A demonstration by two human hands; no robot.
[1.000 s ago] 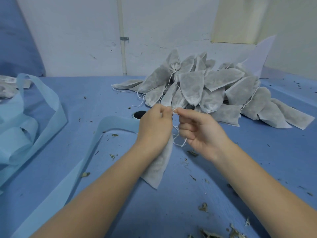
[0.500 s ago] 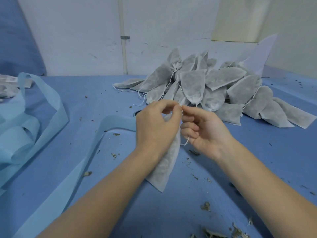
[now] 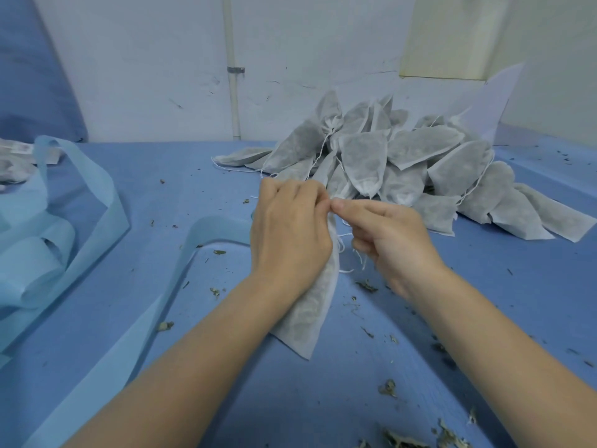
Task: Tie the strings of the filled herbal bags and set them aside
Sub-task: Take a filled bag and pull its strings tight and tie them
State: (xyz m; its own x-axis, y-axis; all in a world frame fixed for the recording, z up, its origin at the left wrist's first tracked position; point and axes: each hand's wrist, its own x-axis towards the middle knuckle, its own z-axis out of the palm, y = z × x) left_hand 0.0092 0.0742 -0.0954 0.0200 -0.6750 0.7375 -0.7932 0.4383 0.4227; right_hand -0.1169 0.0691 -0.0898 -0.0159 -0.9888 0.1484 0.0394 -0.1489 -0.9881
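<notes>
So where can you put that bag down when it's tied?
Bare blue cloth lies between the pale blue strip and the pile of bags. Nearer, right of the held bag, it is littered with herb crumbs. The pile's side is crowded.

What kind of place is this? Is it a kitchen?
Probably not a kitchen: more likely a small packing workshop. A pile of filled bags sits on a blue cloth-covered table, with dried herb crumbs scattered about.

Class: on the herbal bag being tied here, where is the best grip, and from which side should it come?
Grip the gathered neck of the bag, from above: it hangs with its filled body below the left hand, and the string trails beside the right hand.
</notes>
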